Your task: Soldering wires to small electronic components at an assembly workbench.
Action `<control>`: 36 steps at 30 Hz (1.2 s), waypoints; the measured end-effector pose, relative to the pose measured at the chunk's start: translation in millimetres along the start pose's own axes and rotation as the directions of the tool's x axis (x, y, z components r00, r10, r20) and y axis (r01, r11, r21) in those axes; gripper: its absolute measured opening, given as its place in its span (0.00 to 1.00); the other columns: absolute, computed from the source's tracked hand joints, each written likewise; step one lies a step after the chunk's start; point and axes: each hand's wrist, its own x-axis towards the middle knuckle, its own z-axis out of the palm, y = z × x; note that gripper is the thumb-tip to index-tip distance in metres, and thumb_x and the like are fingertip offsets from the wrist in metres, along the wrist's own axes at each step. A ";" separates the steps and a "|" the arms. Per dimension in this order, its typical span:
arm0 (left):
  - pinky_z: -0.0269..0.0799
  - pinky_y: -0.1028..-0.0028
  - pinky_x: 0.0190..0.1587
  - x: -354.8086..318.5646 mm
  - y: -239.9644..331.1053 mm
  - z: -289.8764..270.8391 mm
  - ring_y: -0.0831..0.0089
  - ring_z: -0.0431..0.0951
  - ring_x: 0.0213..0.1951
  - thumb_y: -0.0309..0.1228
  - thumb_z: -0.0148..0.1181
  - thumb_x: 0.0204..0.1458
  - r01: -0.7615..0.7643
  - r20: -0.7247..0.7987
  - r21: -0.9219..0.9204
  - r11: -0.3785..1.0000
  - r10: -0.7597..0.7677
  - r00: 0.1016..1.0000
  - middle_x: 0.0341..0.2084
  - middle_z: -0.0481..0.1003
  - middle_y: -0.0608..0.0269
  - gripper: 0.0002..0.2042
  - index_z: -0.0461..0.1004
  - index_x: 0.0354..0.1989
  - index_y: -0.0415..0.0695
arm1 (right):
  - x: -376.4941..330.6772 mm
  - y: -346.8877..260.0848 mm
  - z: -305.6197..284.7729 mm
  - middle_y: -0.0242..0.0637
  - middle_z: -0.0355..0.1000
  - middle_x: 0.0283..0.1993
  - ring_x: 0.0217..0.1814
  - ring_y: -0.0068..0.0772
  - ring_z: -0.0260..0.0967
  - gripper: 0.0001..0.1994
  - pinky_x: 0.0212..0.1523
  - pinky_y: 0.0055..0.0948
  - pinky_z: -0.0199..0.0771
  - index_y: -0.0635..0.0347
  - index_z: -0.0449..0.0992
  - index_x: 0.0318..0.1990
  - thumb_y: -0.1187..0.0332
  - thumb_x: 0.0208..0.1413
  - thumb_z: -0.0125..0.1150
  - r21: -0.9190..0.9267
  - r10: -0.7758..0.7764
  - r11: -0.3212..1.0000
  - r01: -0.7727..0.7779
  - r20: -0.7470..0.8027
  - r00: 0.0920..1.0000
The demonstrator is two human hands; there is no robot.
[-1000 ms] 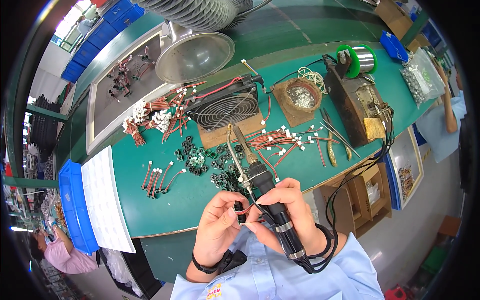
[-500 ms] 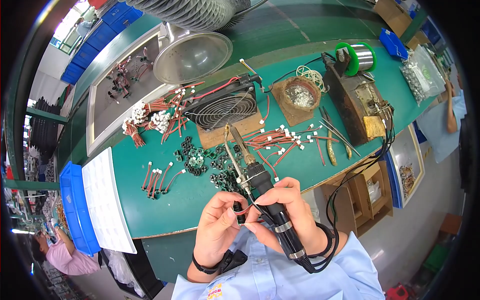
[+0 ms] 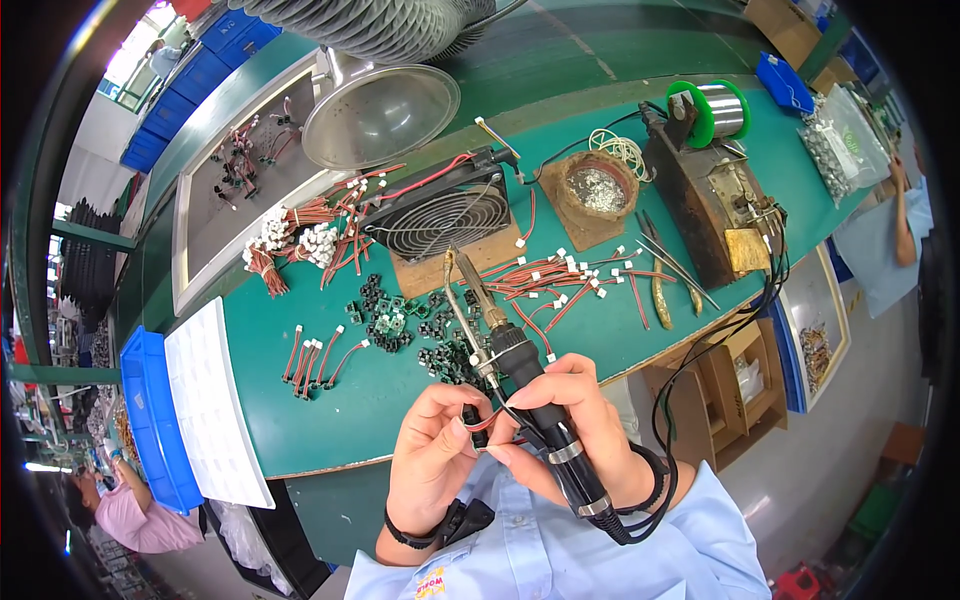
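My left hand (image 3: pixel 432 455) pinches a small black part (image 3: pixel 474 416) between thumb and fingers, low in front of my shirt. Short red and black wires (image 3: pixel 484 424) come off that part and run to the fingertips of my right hand (image 3: pixel 592 415). The same right hand is closed round a black soldering iron (image 3: pixel 516 358), whose tip points up and away from me over the bench. A thin metal solder-feed tube (image 3: pixel 466 325) is clamped along the iron. Exactly how the wires meet the black part is hidden by my fingers.
Small dark components (image 3: pixel 385 318) lie heaped beyond my hands. Red-black wire leads (image 3: pixel 550 275) spread behind them, with several finished-looking pieces (image 3: pixel 315 365) at left. Farther back stand a fan (image 3: pixel 445 218), a tip-cleaning pot (image 3: pixel 600 190), a solder spool (image 3: pixel 722 112) and pliers (image 3: pixel 660 290).
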 end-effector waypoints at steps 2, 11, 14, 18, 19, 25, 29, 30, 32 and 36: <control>0.64 0.71 0.45 0.0 -0.2 0.1 0.71 0.69 0.41 0.30 0.56 0.53 -0.004 0.000 0.002 1.000 0.004 1.000 0.40 0.69 0.60 0.11 0.67 0.42 0.40 | 0.1 -0.1 -1.1 0.28 0.74 0.28 0.29 0.23 0.70 0.27 0.53 0.37 0.49 0.56 0.59 0.47 0.80 0.39 0.66 -0.008 -0.004 1.000 0.004 0.012 1.000; 0.65 0.71 0.45 -1.1 0.0 5.7 0.71 0.69 0.41 0.29 0.55 0.54 -0.059 -0.015 0.032 0.998 0.059 0.998 0.40 0.70 0.58 0.11 0.66 0.43 0.40 | -0.3 1.4 -0.6 0.28 0.74 0.27 0.30 0.24 0.70 0.27 0.53 0.36 0.50 0.57 0.59 0.47 0.81 0.38 0.66 0.011 0.002 1.000 -0.002 0.006 1.000; 0.65 0.71 0.44 -1.4 0.6 6.0 0.71 0.70 0.40 0.29 0.55 0.54 -0.075 -0.025 0.063 0.995 0.076 0.997 0.39 0.71 0.57 0.11 0.66 0.43 0.40 | 0.5 0.4 -1.2 0.28 0.74 0.27 0.31 0.24 0.70 0.27 0.53 0.36 0.50 0.57 0.60 0.47 0.81 0.38 0.66 0.000 0.009 1.000 -0.009 0.004 1.000; 0.65 0.71 0.44 -1.1 2.1 7.4 0.70 0.71 0.40 0.28 0.54 0.54 -0.110 -0.028 0.131 0.985 0.115 0.993 0.39 0.71 0.56 0.10 0.66 0.42 0.39 | 2.4 0.3 -2.9 0.27 0.74 0.27 0.30 0.24 0.70 0.27 0.53 0.35 0.51 0.58 0.60 0.47 0.80 0.38 0.66 -0.013 0.007 1.000 -0.006 0.004 1.000; 0.65 0.71 0.44 -0.8 2.8 8.5 0.70 0.71 0.39 0.28 0.54 0.54 -0.122 -0.033 0.151 0.981 0.128 0.991 0.38 0.71 0.56 0.10 0.66 0.42 0.38 | 2.6 0.3 -3.1 0.27 0.74 0.27 0.30 0.24 0.70 0.27 0.53 0.35 0.51 0.58 0.60 0.46 0.80 0.39 0.66 -0.016 0.004 1.000 -0.004 0.004 1.000; 0.66 0.71 0.45 -0.9 -0.4 6.1 0.70 0.72 0.40 0.27 0.54 0.54 -0.205 0.001 0.179 0.962 0.208 0.978 0.37 0.72 0.54 0.10 0.66 0.43 0.37 | 2.0 0.3 -2.5 0.27 0.74 0.27 0.30 0.24 0.70 0.26 0.53 0.35 0.51 0.57 0.60 0.46 0.80 0.39 0.67 -0.001 0.019 1.000 -0.019 0.002 1.000; 0.66 0.71 0.44 -1.2 1.3 11.7 0.70 0.73 0.39 0.25 0.53 0.54 -0.207 -0.035 0.192 0.959 0.217 0.975 0.36 0.72 0.54 0.10 0.66 0.43 0.37 | 3.4 -0.9 -4.4 0.26 0.74 0.27 0.30 0.24 0.70 0.26 0.53 0.35 0.51 0.56 0.60 0.46 0.79 0.40 0.67 -0.005 0.014 1.000 -0.014 0.014 1.000; 0.66 0.71 0.44 -1.9 2.6 13.1 0.70 0.73 0.39 0.25 0.53 0.54 -0.203 -0.035 0.223 0.954 0.216 0.976 0.36 0.73 0.53 0.10 0.66 0.43 0.36 | 4.3 -0.9 -5.3 0.26 0.74 0.27 0.29 0.23 0.70 0.26 0.53 0.35 0.51 0.56 0.60 0.46 0.79 0.40 0.67 -0.018 0.007 1.000 -0.007 0.022 1.000; 0.67 0.72 0.44 -3.0 4.6 14.6 0.71 0.73 0.38 0.25 0.53 0.54 -0.194 -0.035 0.284 0.939 0.213 0.976 0.35 0.73 0.53 0.10 0.66 0.43 0.36 | 5.3 -0.4 -6.3 0.26 0.74 0.27 0.29 0.23 0.70 0.26 0.53 0.35 0.51 0.56 0.60 0.46 0.78 0.40 0.68 -0.031 0.000 1.000 0.000 0.030 1.000; 0.67 0.74 0.44 -3.7 5.7 13.6 0.72 0.73 0.38 0.25 0.52 0.54 -0.199 -0.035 0.363 0.910 0.227 0.973 0.35 0.73 0.53 0.10 0.66 0.43 0.35 | 5.8 1.7 -6.7 0.26 0.74 0.27 0.29 0.23 0.70 0.26 0.52 0.35 0.52 0.56 0.60 0.46 0.77 0.40 0.68 -0.056 -0.014 0.998 0.016 0.031 0.999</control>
